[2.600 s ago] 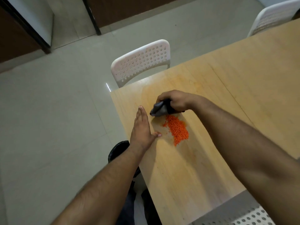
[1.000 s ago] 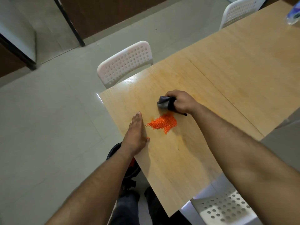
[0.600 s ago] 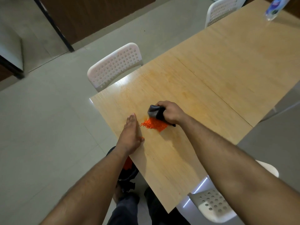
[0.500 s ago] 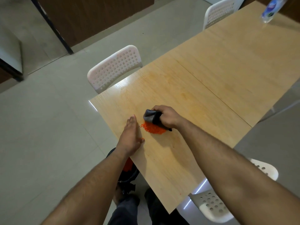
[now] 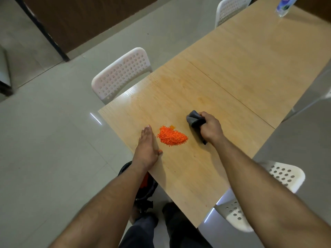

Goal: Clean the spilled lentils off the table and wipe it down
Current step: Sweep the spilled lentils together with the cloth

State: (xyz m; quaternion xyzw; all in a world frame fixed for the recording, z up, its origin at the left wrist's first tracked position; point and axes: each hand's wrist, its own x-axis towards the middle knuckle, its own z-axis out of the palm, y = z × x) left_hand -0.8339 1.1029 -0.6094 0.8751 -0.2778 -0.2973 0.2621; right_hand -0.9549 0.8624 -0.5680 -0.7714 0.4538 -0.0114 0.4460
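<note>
Sitting gathered into one compact orange heap, the lentils (image 5: pixel 172 136) are lying near the left edge of the surface (image 5: pixel 232 72), a little below the middle of the frame, with one stray speck just above the heap. They are looking small, dry and granular, bright against the pale wood-grain laminate. By my judgement the sweeping-together is largely done, while getting the heap off the edge and the wiping are both waiting to be finished; faint orange smudges are showing on the wood above the heap.

Just left of the heap, the left hand (image 5: pixel 147 149) is lying flat on the very edge of the surface, fingers (image 5: pixel 147 133) straight and together, holding nothing, acting as a wall. To the right of the heap and apart from it, the right hand (image 5: pixel 209 128) is gripping a dark grey cloth (image 5: pixel 194 120), its fingers curled round the soft, bunched fabric.

Below the left wrist, under the surface edge, a dark bin (image 5: pixel 145 187) is showing something orange inside, probably the place where the heap is meant to go. White perforated plastic chairs (image 5: pixel 121 74) are standing around, and a clear bottle (image 5: pixel 284 5) is standing at the upper right corner, over glossy pale floor tiles
</note>
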